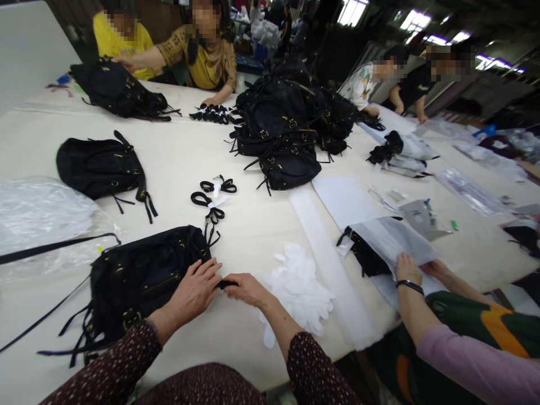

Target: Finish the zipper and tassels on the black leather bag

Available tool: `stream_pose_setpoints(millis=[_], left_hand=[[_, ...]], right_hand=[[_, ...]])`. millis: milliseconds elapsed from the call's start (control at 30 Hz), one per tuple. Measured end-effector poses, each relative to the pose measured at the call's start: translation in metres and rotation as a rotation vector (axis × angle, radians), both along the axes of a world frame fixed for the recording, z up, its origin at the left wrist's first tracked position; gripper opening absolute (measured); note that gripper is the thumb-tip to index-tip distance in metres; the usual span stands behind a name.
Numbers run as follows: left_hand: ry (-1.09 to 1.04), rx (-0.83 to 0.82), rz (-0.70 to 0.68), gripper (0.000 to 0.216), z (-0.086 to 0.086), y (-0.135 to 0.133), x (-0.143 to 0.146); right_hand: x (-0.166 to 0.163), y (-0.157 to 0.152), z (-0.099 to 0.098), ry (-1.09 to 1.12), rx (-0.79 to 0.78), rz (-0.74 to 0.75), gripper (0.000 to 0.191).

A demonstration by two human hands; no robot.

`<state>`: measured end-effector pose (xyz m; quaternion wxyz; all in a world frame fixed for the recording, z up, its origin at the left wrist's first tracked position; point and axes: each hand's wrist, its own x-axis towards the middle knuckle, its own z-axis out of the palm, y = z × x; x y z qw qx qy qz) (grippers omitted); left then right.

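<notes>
A black bag (143, 275) with gold-coloured buckles and zips lies on its side in front of me. My left hand (194, 288) rests on its right end, fingers stretched out flat. Just beyond those fingertips, my right hand (247, 289) pinches a short black strap (228, 284) at the bag's end. Where the strap joins the bag is hidden by my left hand. Two coiled black straps bound with white wrap, a nearer one (206, 207) and a farther one (218, 185), lie past the bag. White paper-like tags (297, 289) are heaped right of my right hand.
More black bags (291, 112) are piled at the table's middle; another bag (101, 167) lies at left beside clear plastic (42, 219). At right, a co-worker's hands (408, 269) hold a grey-white sheet (388, 239) over a black item. Other people stand across the table (177, 146).
</notes>
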<state>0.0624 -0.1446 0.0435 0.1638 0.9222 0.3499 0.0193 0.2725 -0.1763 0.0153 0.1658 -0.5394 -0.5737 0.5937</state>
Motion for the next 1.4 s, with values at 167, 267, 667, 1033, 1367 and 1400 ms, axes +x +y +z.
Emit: stream_pose_setpoints(millis=[167, 267, 667, 1033, 1367, 1400], left_hand=[[0.078, -0.026, -0.003, 0.035, 0.021, -0.006, -0.002], [0.184, -0.167, 0.147, 0.036, 0.023, -0.022, -0.007], [0.002, -0.681, 0.591, 0.052, 0.005, -0.051, 0.014], [-0.662, -1.200, 0.792, 0.057, -0.009, -0.079, 0.015], [-0.337, -0.938, 0.771, 0.047, -0.014, -0.100, -0.023], [-0.262, -0.884, 0.753, 0.048, -0.013, -0.101, -0.028]], right_hand=[[-0.001, -0.001, 0.000, 0.073, -0.099, -0.103, 0.019], [-0.003, 0.001, 0.003, 0.092, -0.079, -0.108, 0.018], [-0.011, -0.008, 0.038, -0.129, 0.124, 0.021, 0.015], [-0.020, -0.017, 0.061, -0.269, 0.261, 0.123, 0.013], [-0.018, -0.037, 0.053, -0.424, 0.370, 0.230, 0.024], [-0.016, -0.040, 0.052, -0.435, 0.374, 0.223, 0.024]])
